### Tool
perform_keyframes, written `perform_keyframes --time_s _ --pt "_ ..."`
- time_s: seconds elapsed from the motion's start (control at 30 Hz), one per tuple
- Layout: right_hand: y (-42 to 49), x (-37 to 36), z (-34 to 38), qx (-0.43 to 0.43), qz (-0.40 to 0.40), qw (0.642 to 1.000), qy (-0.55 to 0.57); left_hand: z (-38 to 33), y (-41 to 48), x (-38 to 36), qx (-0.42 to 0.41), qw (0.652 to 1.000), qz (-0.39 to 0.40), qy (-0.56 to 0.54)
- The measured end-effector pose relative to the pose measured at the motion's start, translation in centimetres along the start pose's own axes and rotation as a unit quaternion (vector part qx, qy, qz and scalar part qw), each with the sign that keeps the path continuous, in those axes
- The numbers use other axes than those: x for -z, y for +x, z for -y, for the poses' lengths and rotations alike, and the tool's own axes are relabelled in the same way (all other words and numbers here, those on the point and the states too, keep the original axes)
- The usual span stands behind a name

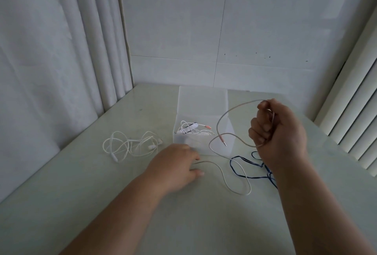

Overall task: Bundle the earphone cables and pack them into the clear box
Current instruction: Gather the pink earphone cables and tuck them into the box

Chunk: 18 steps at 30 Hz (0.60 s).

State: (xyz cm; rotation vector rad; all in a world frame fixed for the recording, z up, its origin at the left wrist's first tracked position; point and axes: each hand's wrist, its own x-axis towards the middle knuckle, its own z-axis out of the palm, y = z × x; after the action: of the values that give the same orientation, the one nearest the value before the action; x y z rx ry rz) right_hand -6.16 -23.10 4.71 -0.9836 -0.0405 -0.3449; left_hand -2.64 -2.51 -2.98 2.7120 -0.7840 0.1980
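Note:
A clear box (202,101) stands on the table with white earphones (190,129) coiled inside. My right hand (279,130), raised to the right of the box, grips a pale pink earphone cable (234,107) that loops in the air; its jack (222,140) dangles in front of the box. The same cable trails down over the table to my left hand (177,165), which lies low in front of the box with its fingers on the cable. A loose white earphone tangle (130,145) lies left of the box. A blue cable (251,165) lies under my right wrist.
The pale green table (102,203) sits in a corner. A white curtain (61,60) hangs along the left edge, a tiled wall (234,40) stands behind, and window blinds (355,122) run along the right.

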Motion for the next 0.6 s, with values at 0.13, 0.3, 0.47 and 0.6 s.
perform_keyframes --time_s 0.13,0.3,0.47,0.6 --pt "0.1 0.1 0.0 0.011 -0.004 1.000 -0.023 -0.1 0.2 -0.8 -0.012 1.000 0.007 0.026" --pt "0.0 0.3 -0.1 0.056 -0.018 0.990 -0.124 -0.4 -0.1 0.1 -0.052 0.994 -0.015 -0.094" --pt "0.0 0.4 0.0 0.102 -0.068 0.967 -0.225 -0.5 -0.7 2.4 0.009 0.922 -0.064 -0.382" --pt "-0.2 0.1 0.1 0.094 -0.091 0.963 -0.236 -0.5 -1.0 3.6 0.005 0.888 -0.081 -0.453"
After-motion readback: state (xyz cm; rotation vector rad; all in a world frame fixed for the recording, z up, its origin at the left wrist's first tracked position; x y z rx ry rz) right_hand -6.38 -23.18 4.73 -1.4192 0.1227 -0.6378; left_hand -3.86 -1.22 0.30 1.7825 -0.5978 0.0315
